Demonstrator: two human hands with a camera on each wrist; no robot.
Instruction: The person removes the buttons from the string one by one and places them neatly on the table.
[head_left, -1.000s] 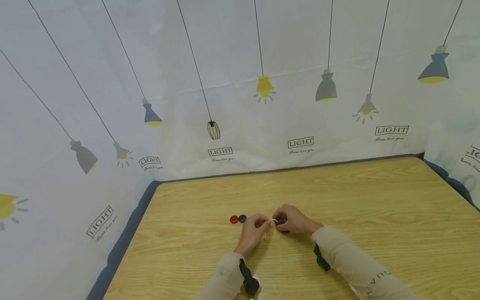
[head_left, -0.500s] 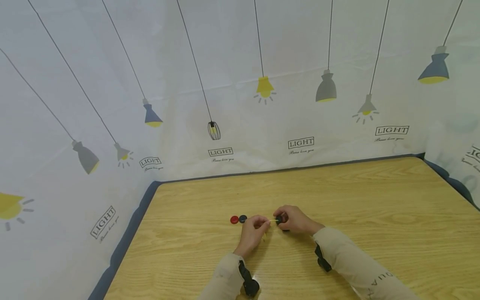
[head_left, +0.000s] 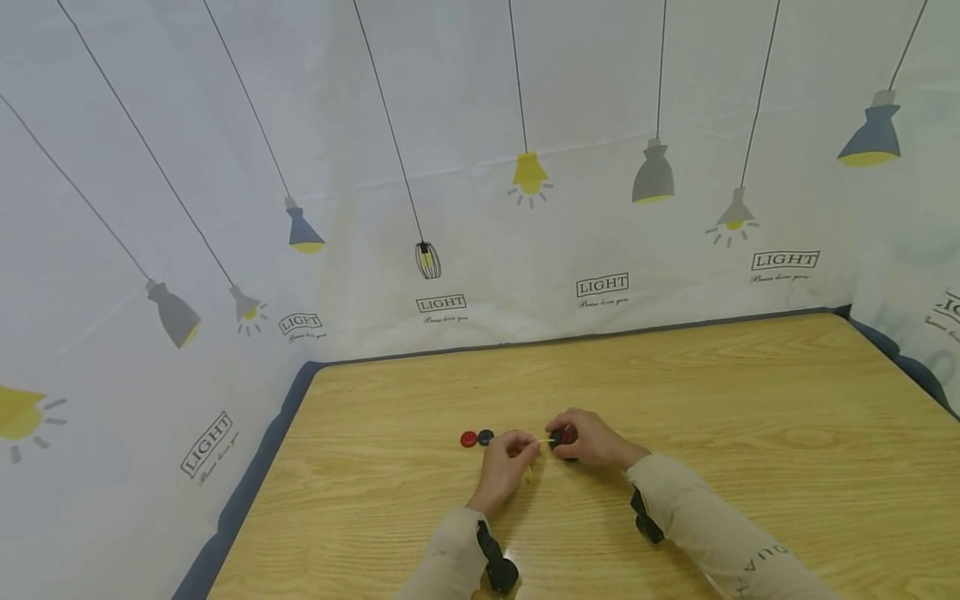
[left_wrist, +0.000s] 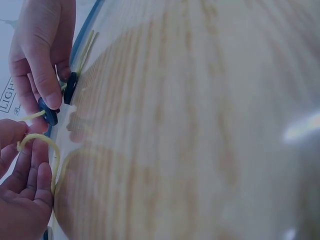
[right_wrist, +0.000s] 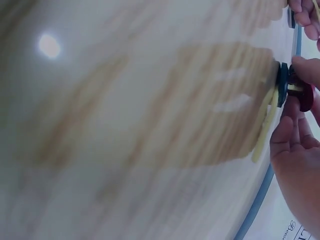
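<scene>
My left hand (head_left: 506,468) pinches a yellow cord (left_wrist: 52,150) between thumb and finger, and a loop of it hangs below the fingers in the left wrist view. My right hand (head_left: 592,442) holds a dark, button-like disc (left_wrist: 48,112) with the cord running out of its face toward the left hand. Behind that one, a red disc (right_wrist: 308,98) and another dark disc (right_wrist: 283,84) sit close together on the cord at the right fingers. The cord's other ends (right_wrist: 265,130) trail on the table. The fingers partly hide the discs.
A red disc (head_left: 468,439) and a dark disc (head_left: 486,437) lie side by side on the wooden table (head_left: 675,392), just left of the left hand. A white wall cloth (head_left: 480,208) printed with lamps stands behind the table.
The right hand has turned the held discs slightly, and a red disc now shows between its fingers. The left hand has stayed almost still with the cord.
</scene>
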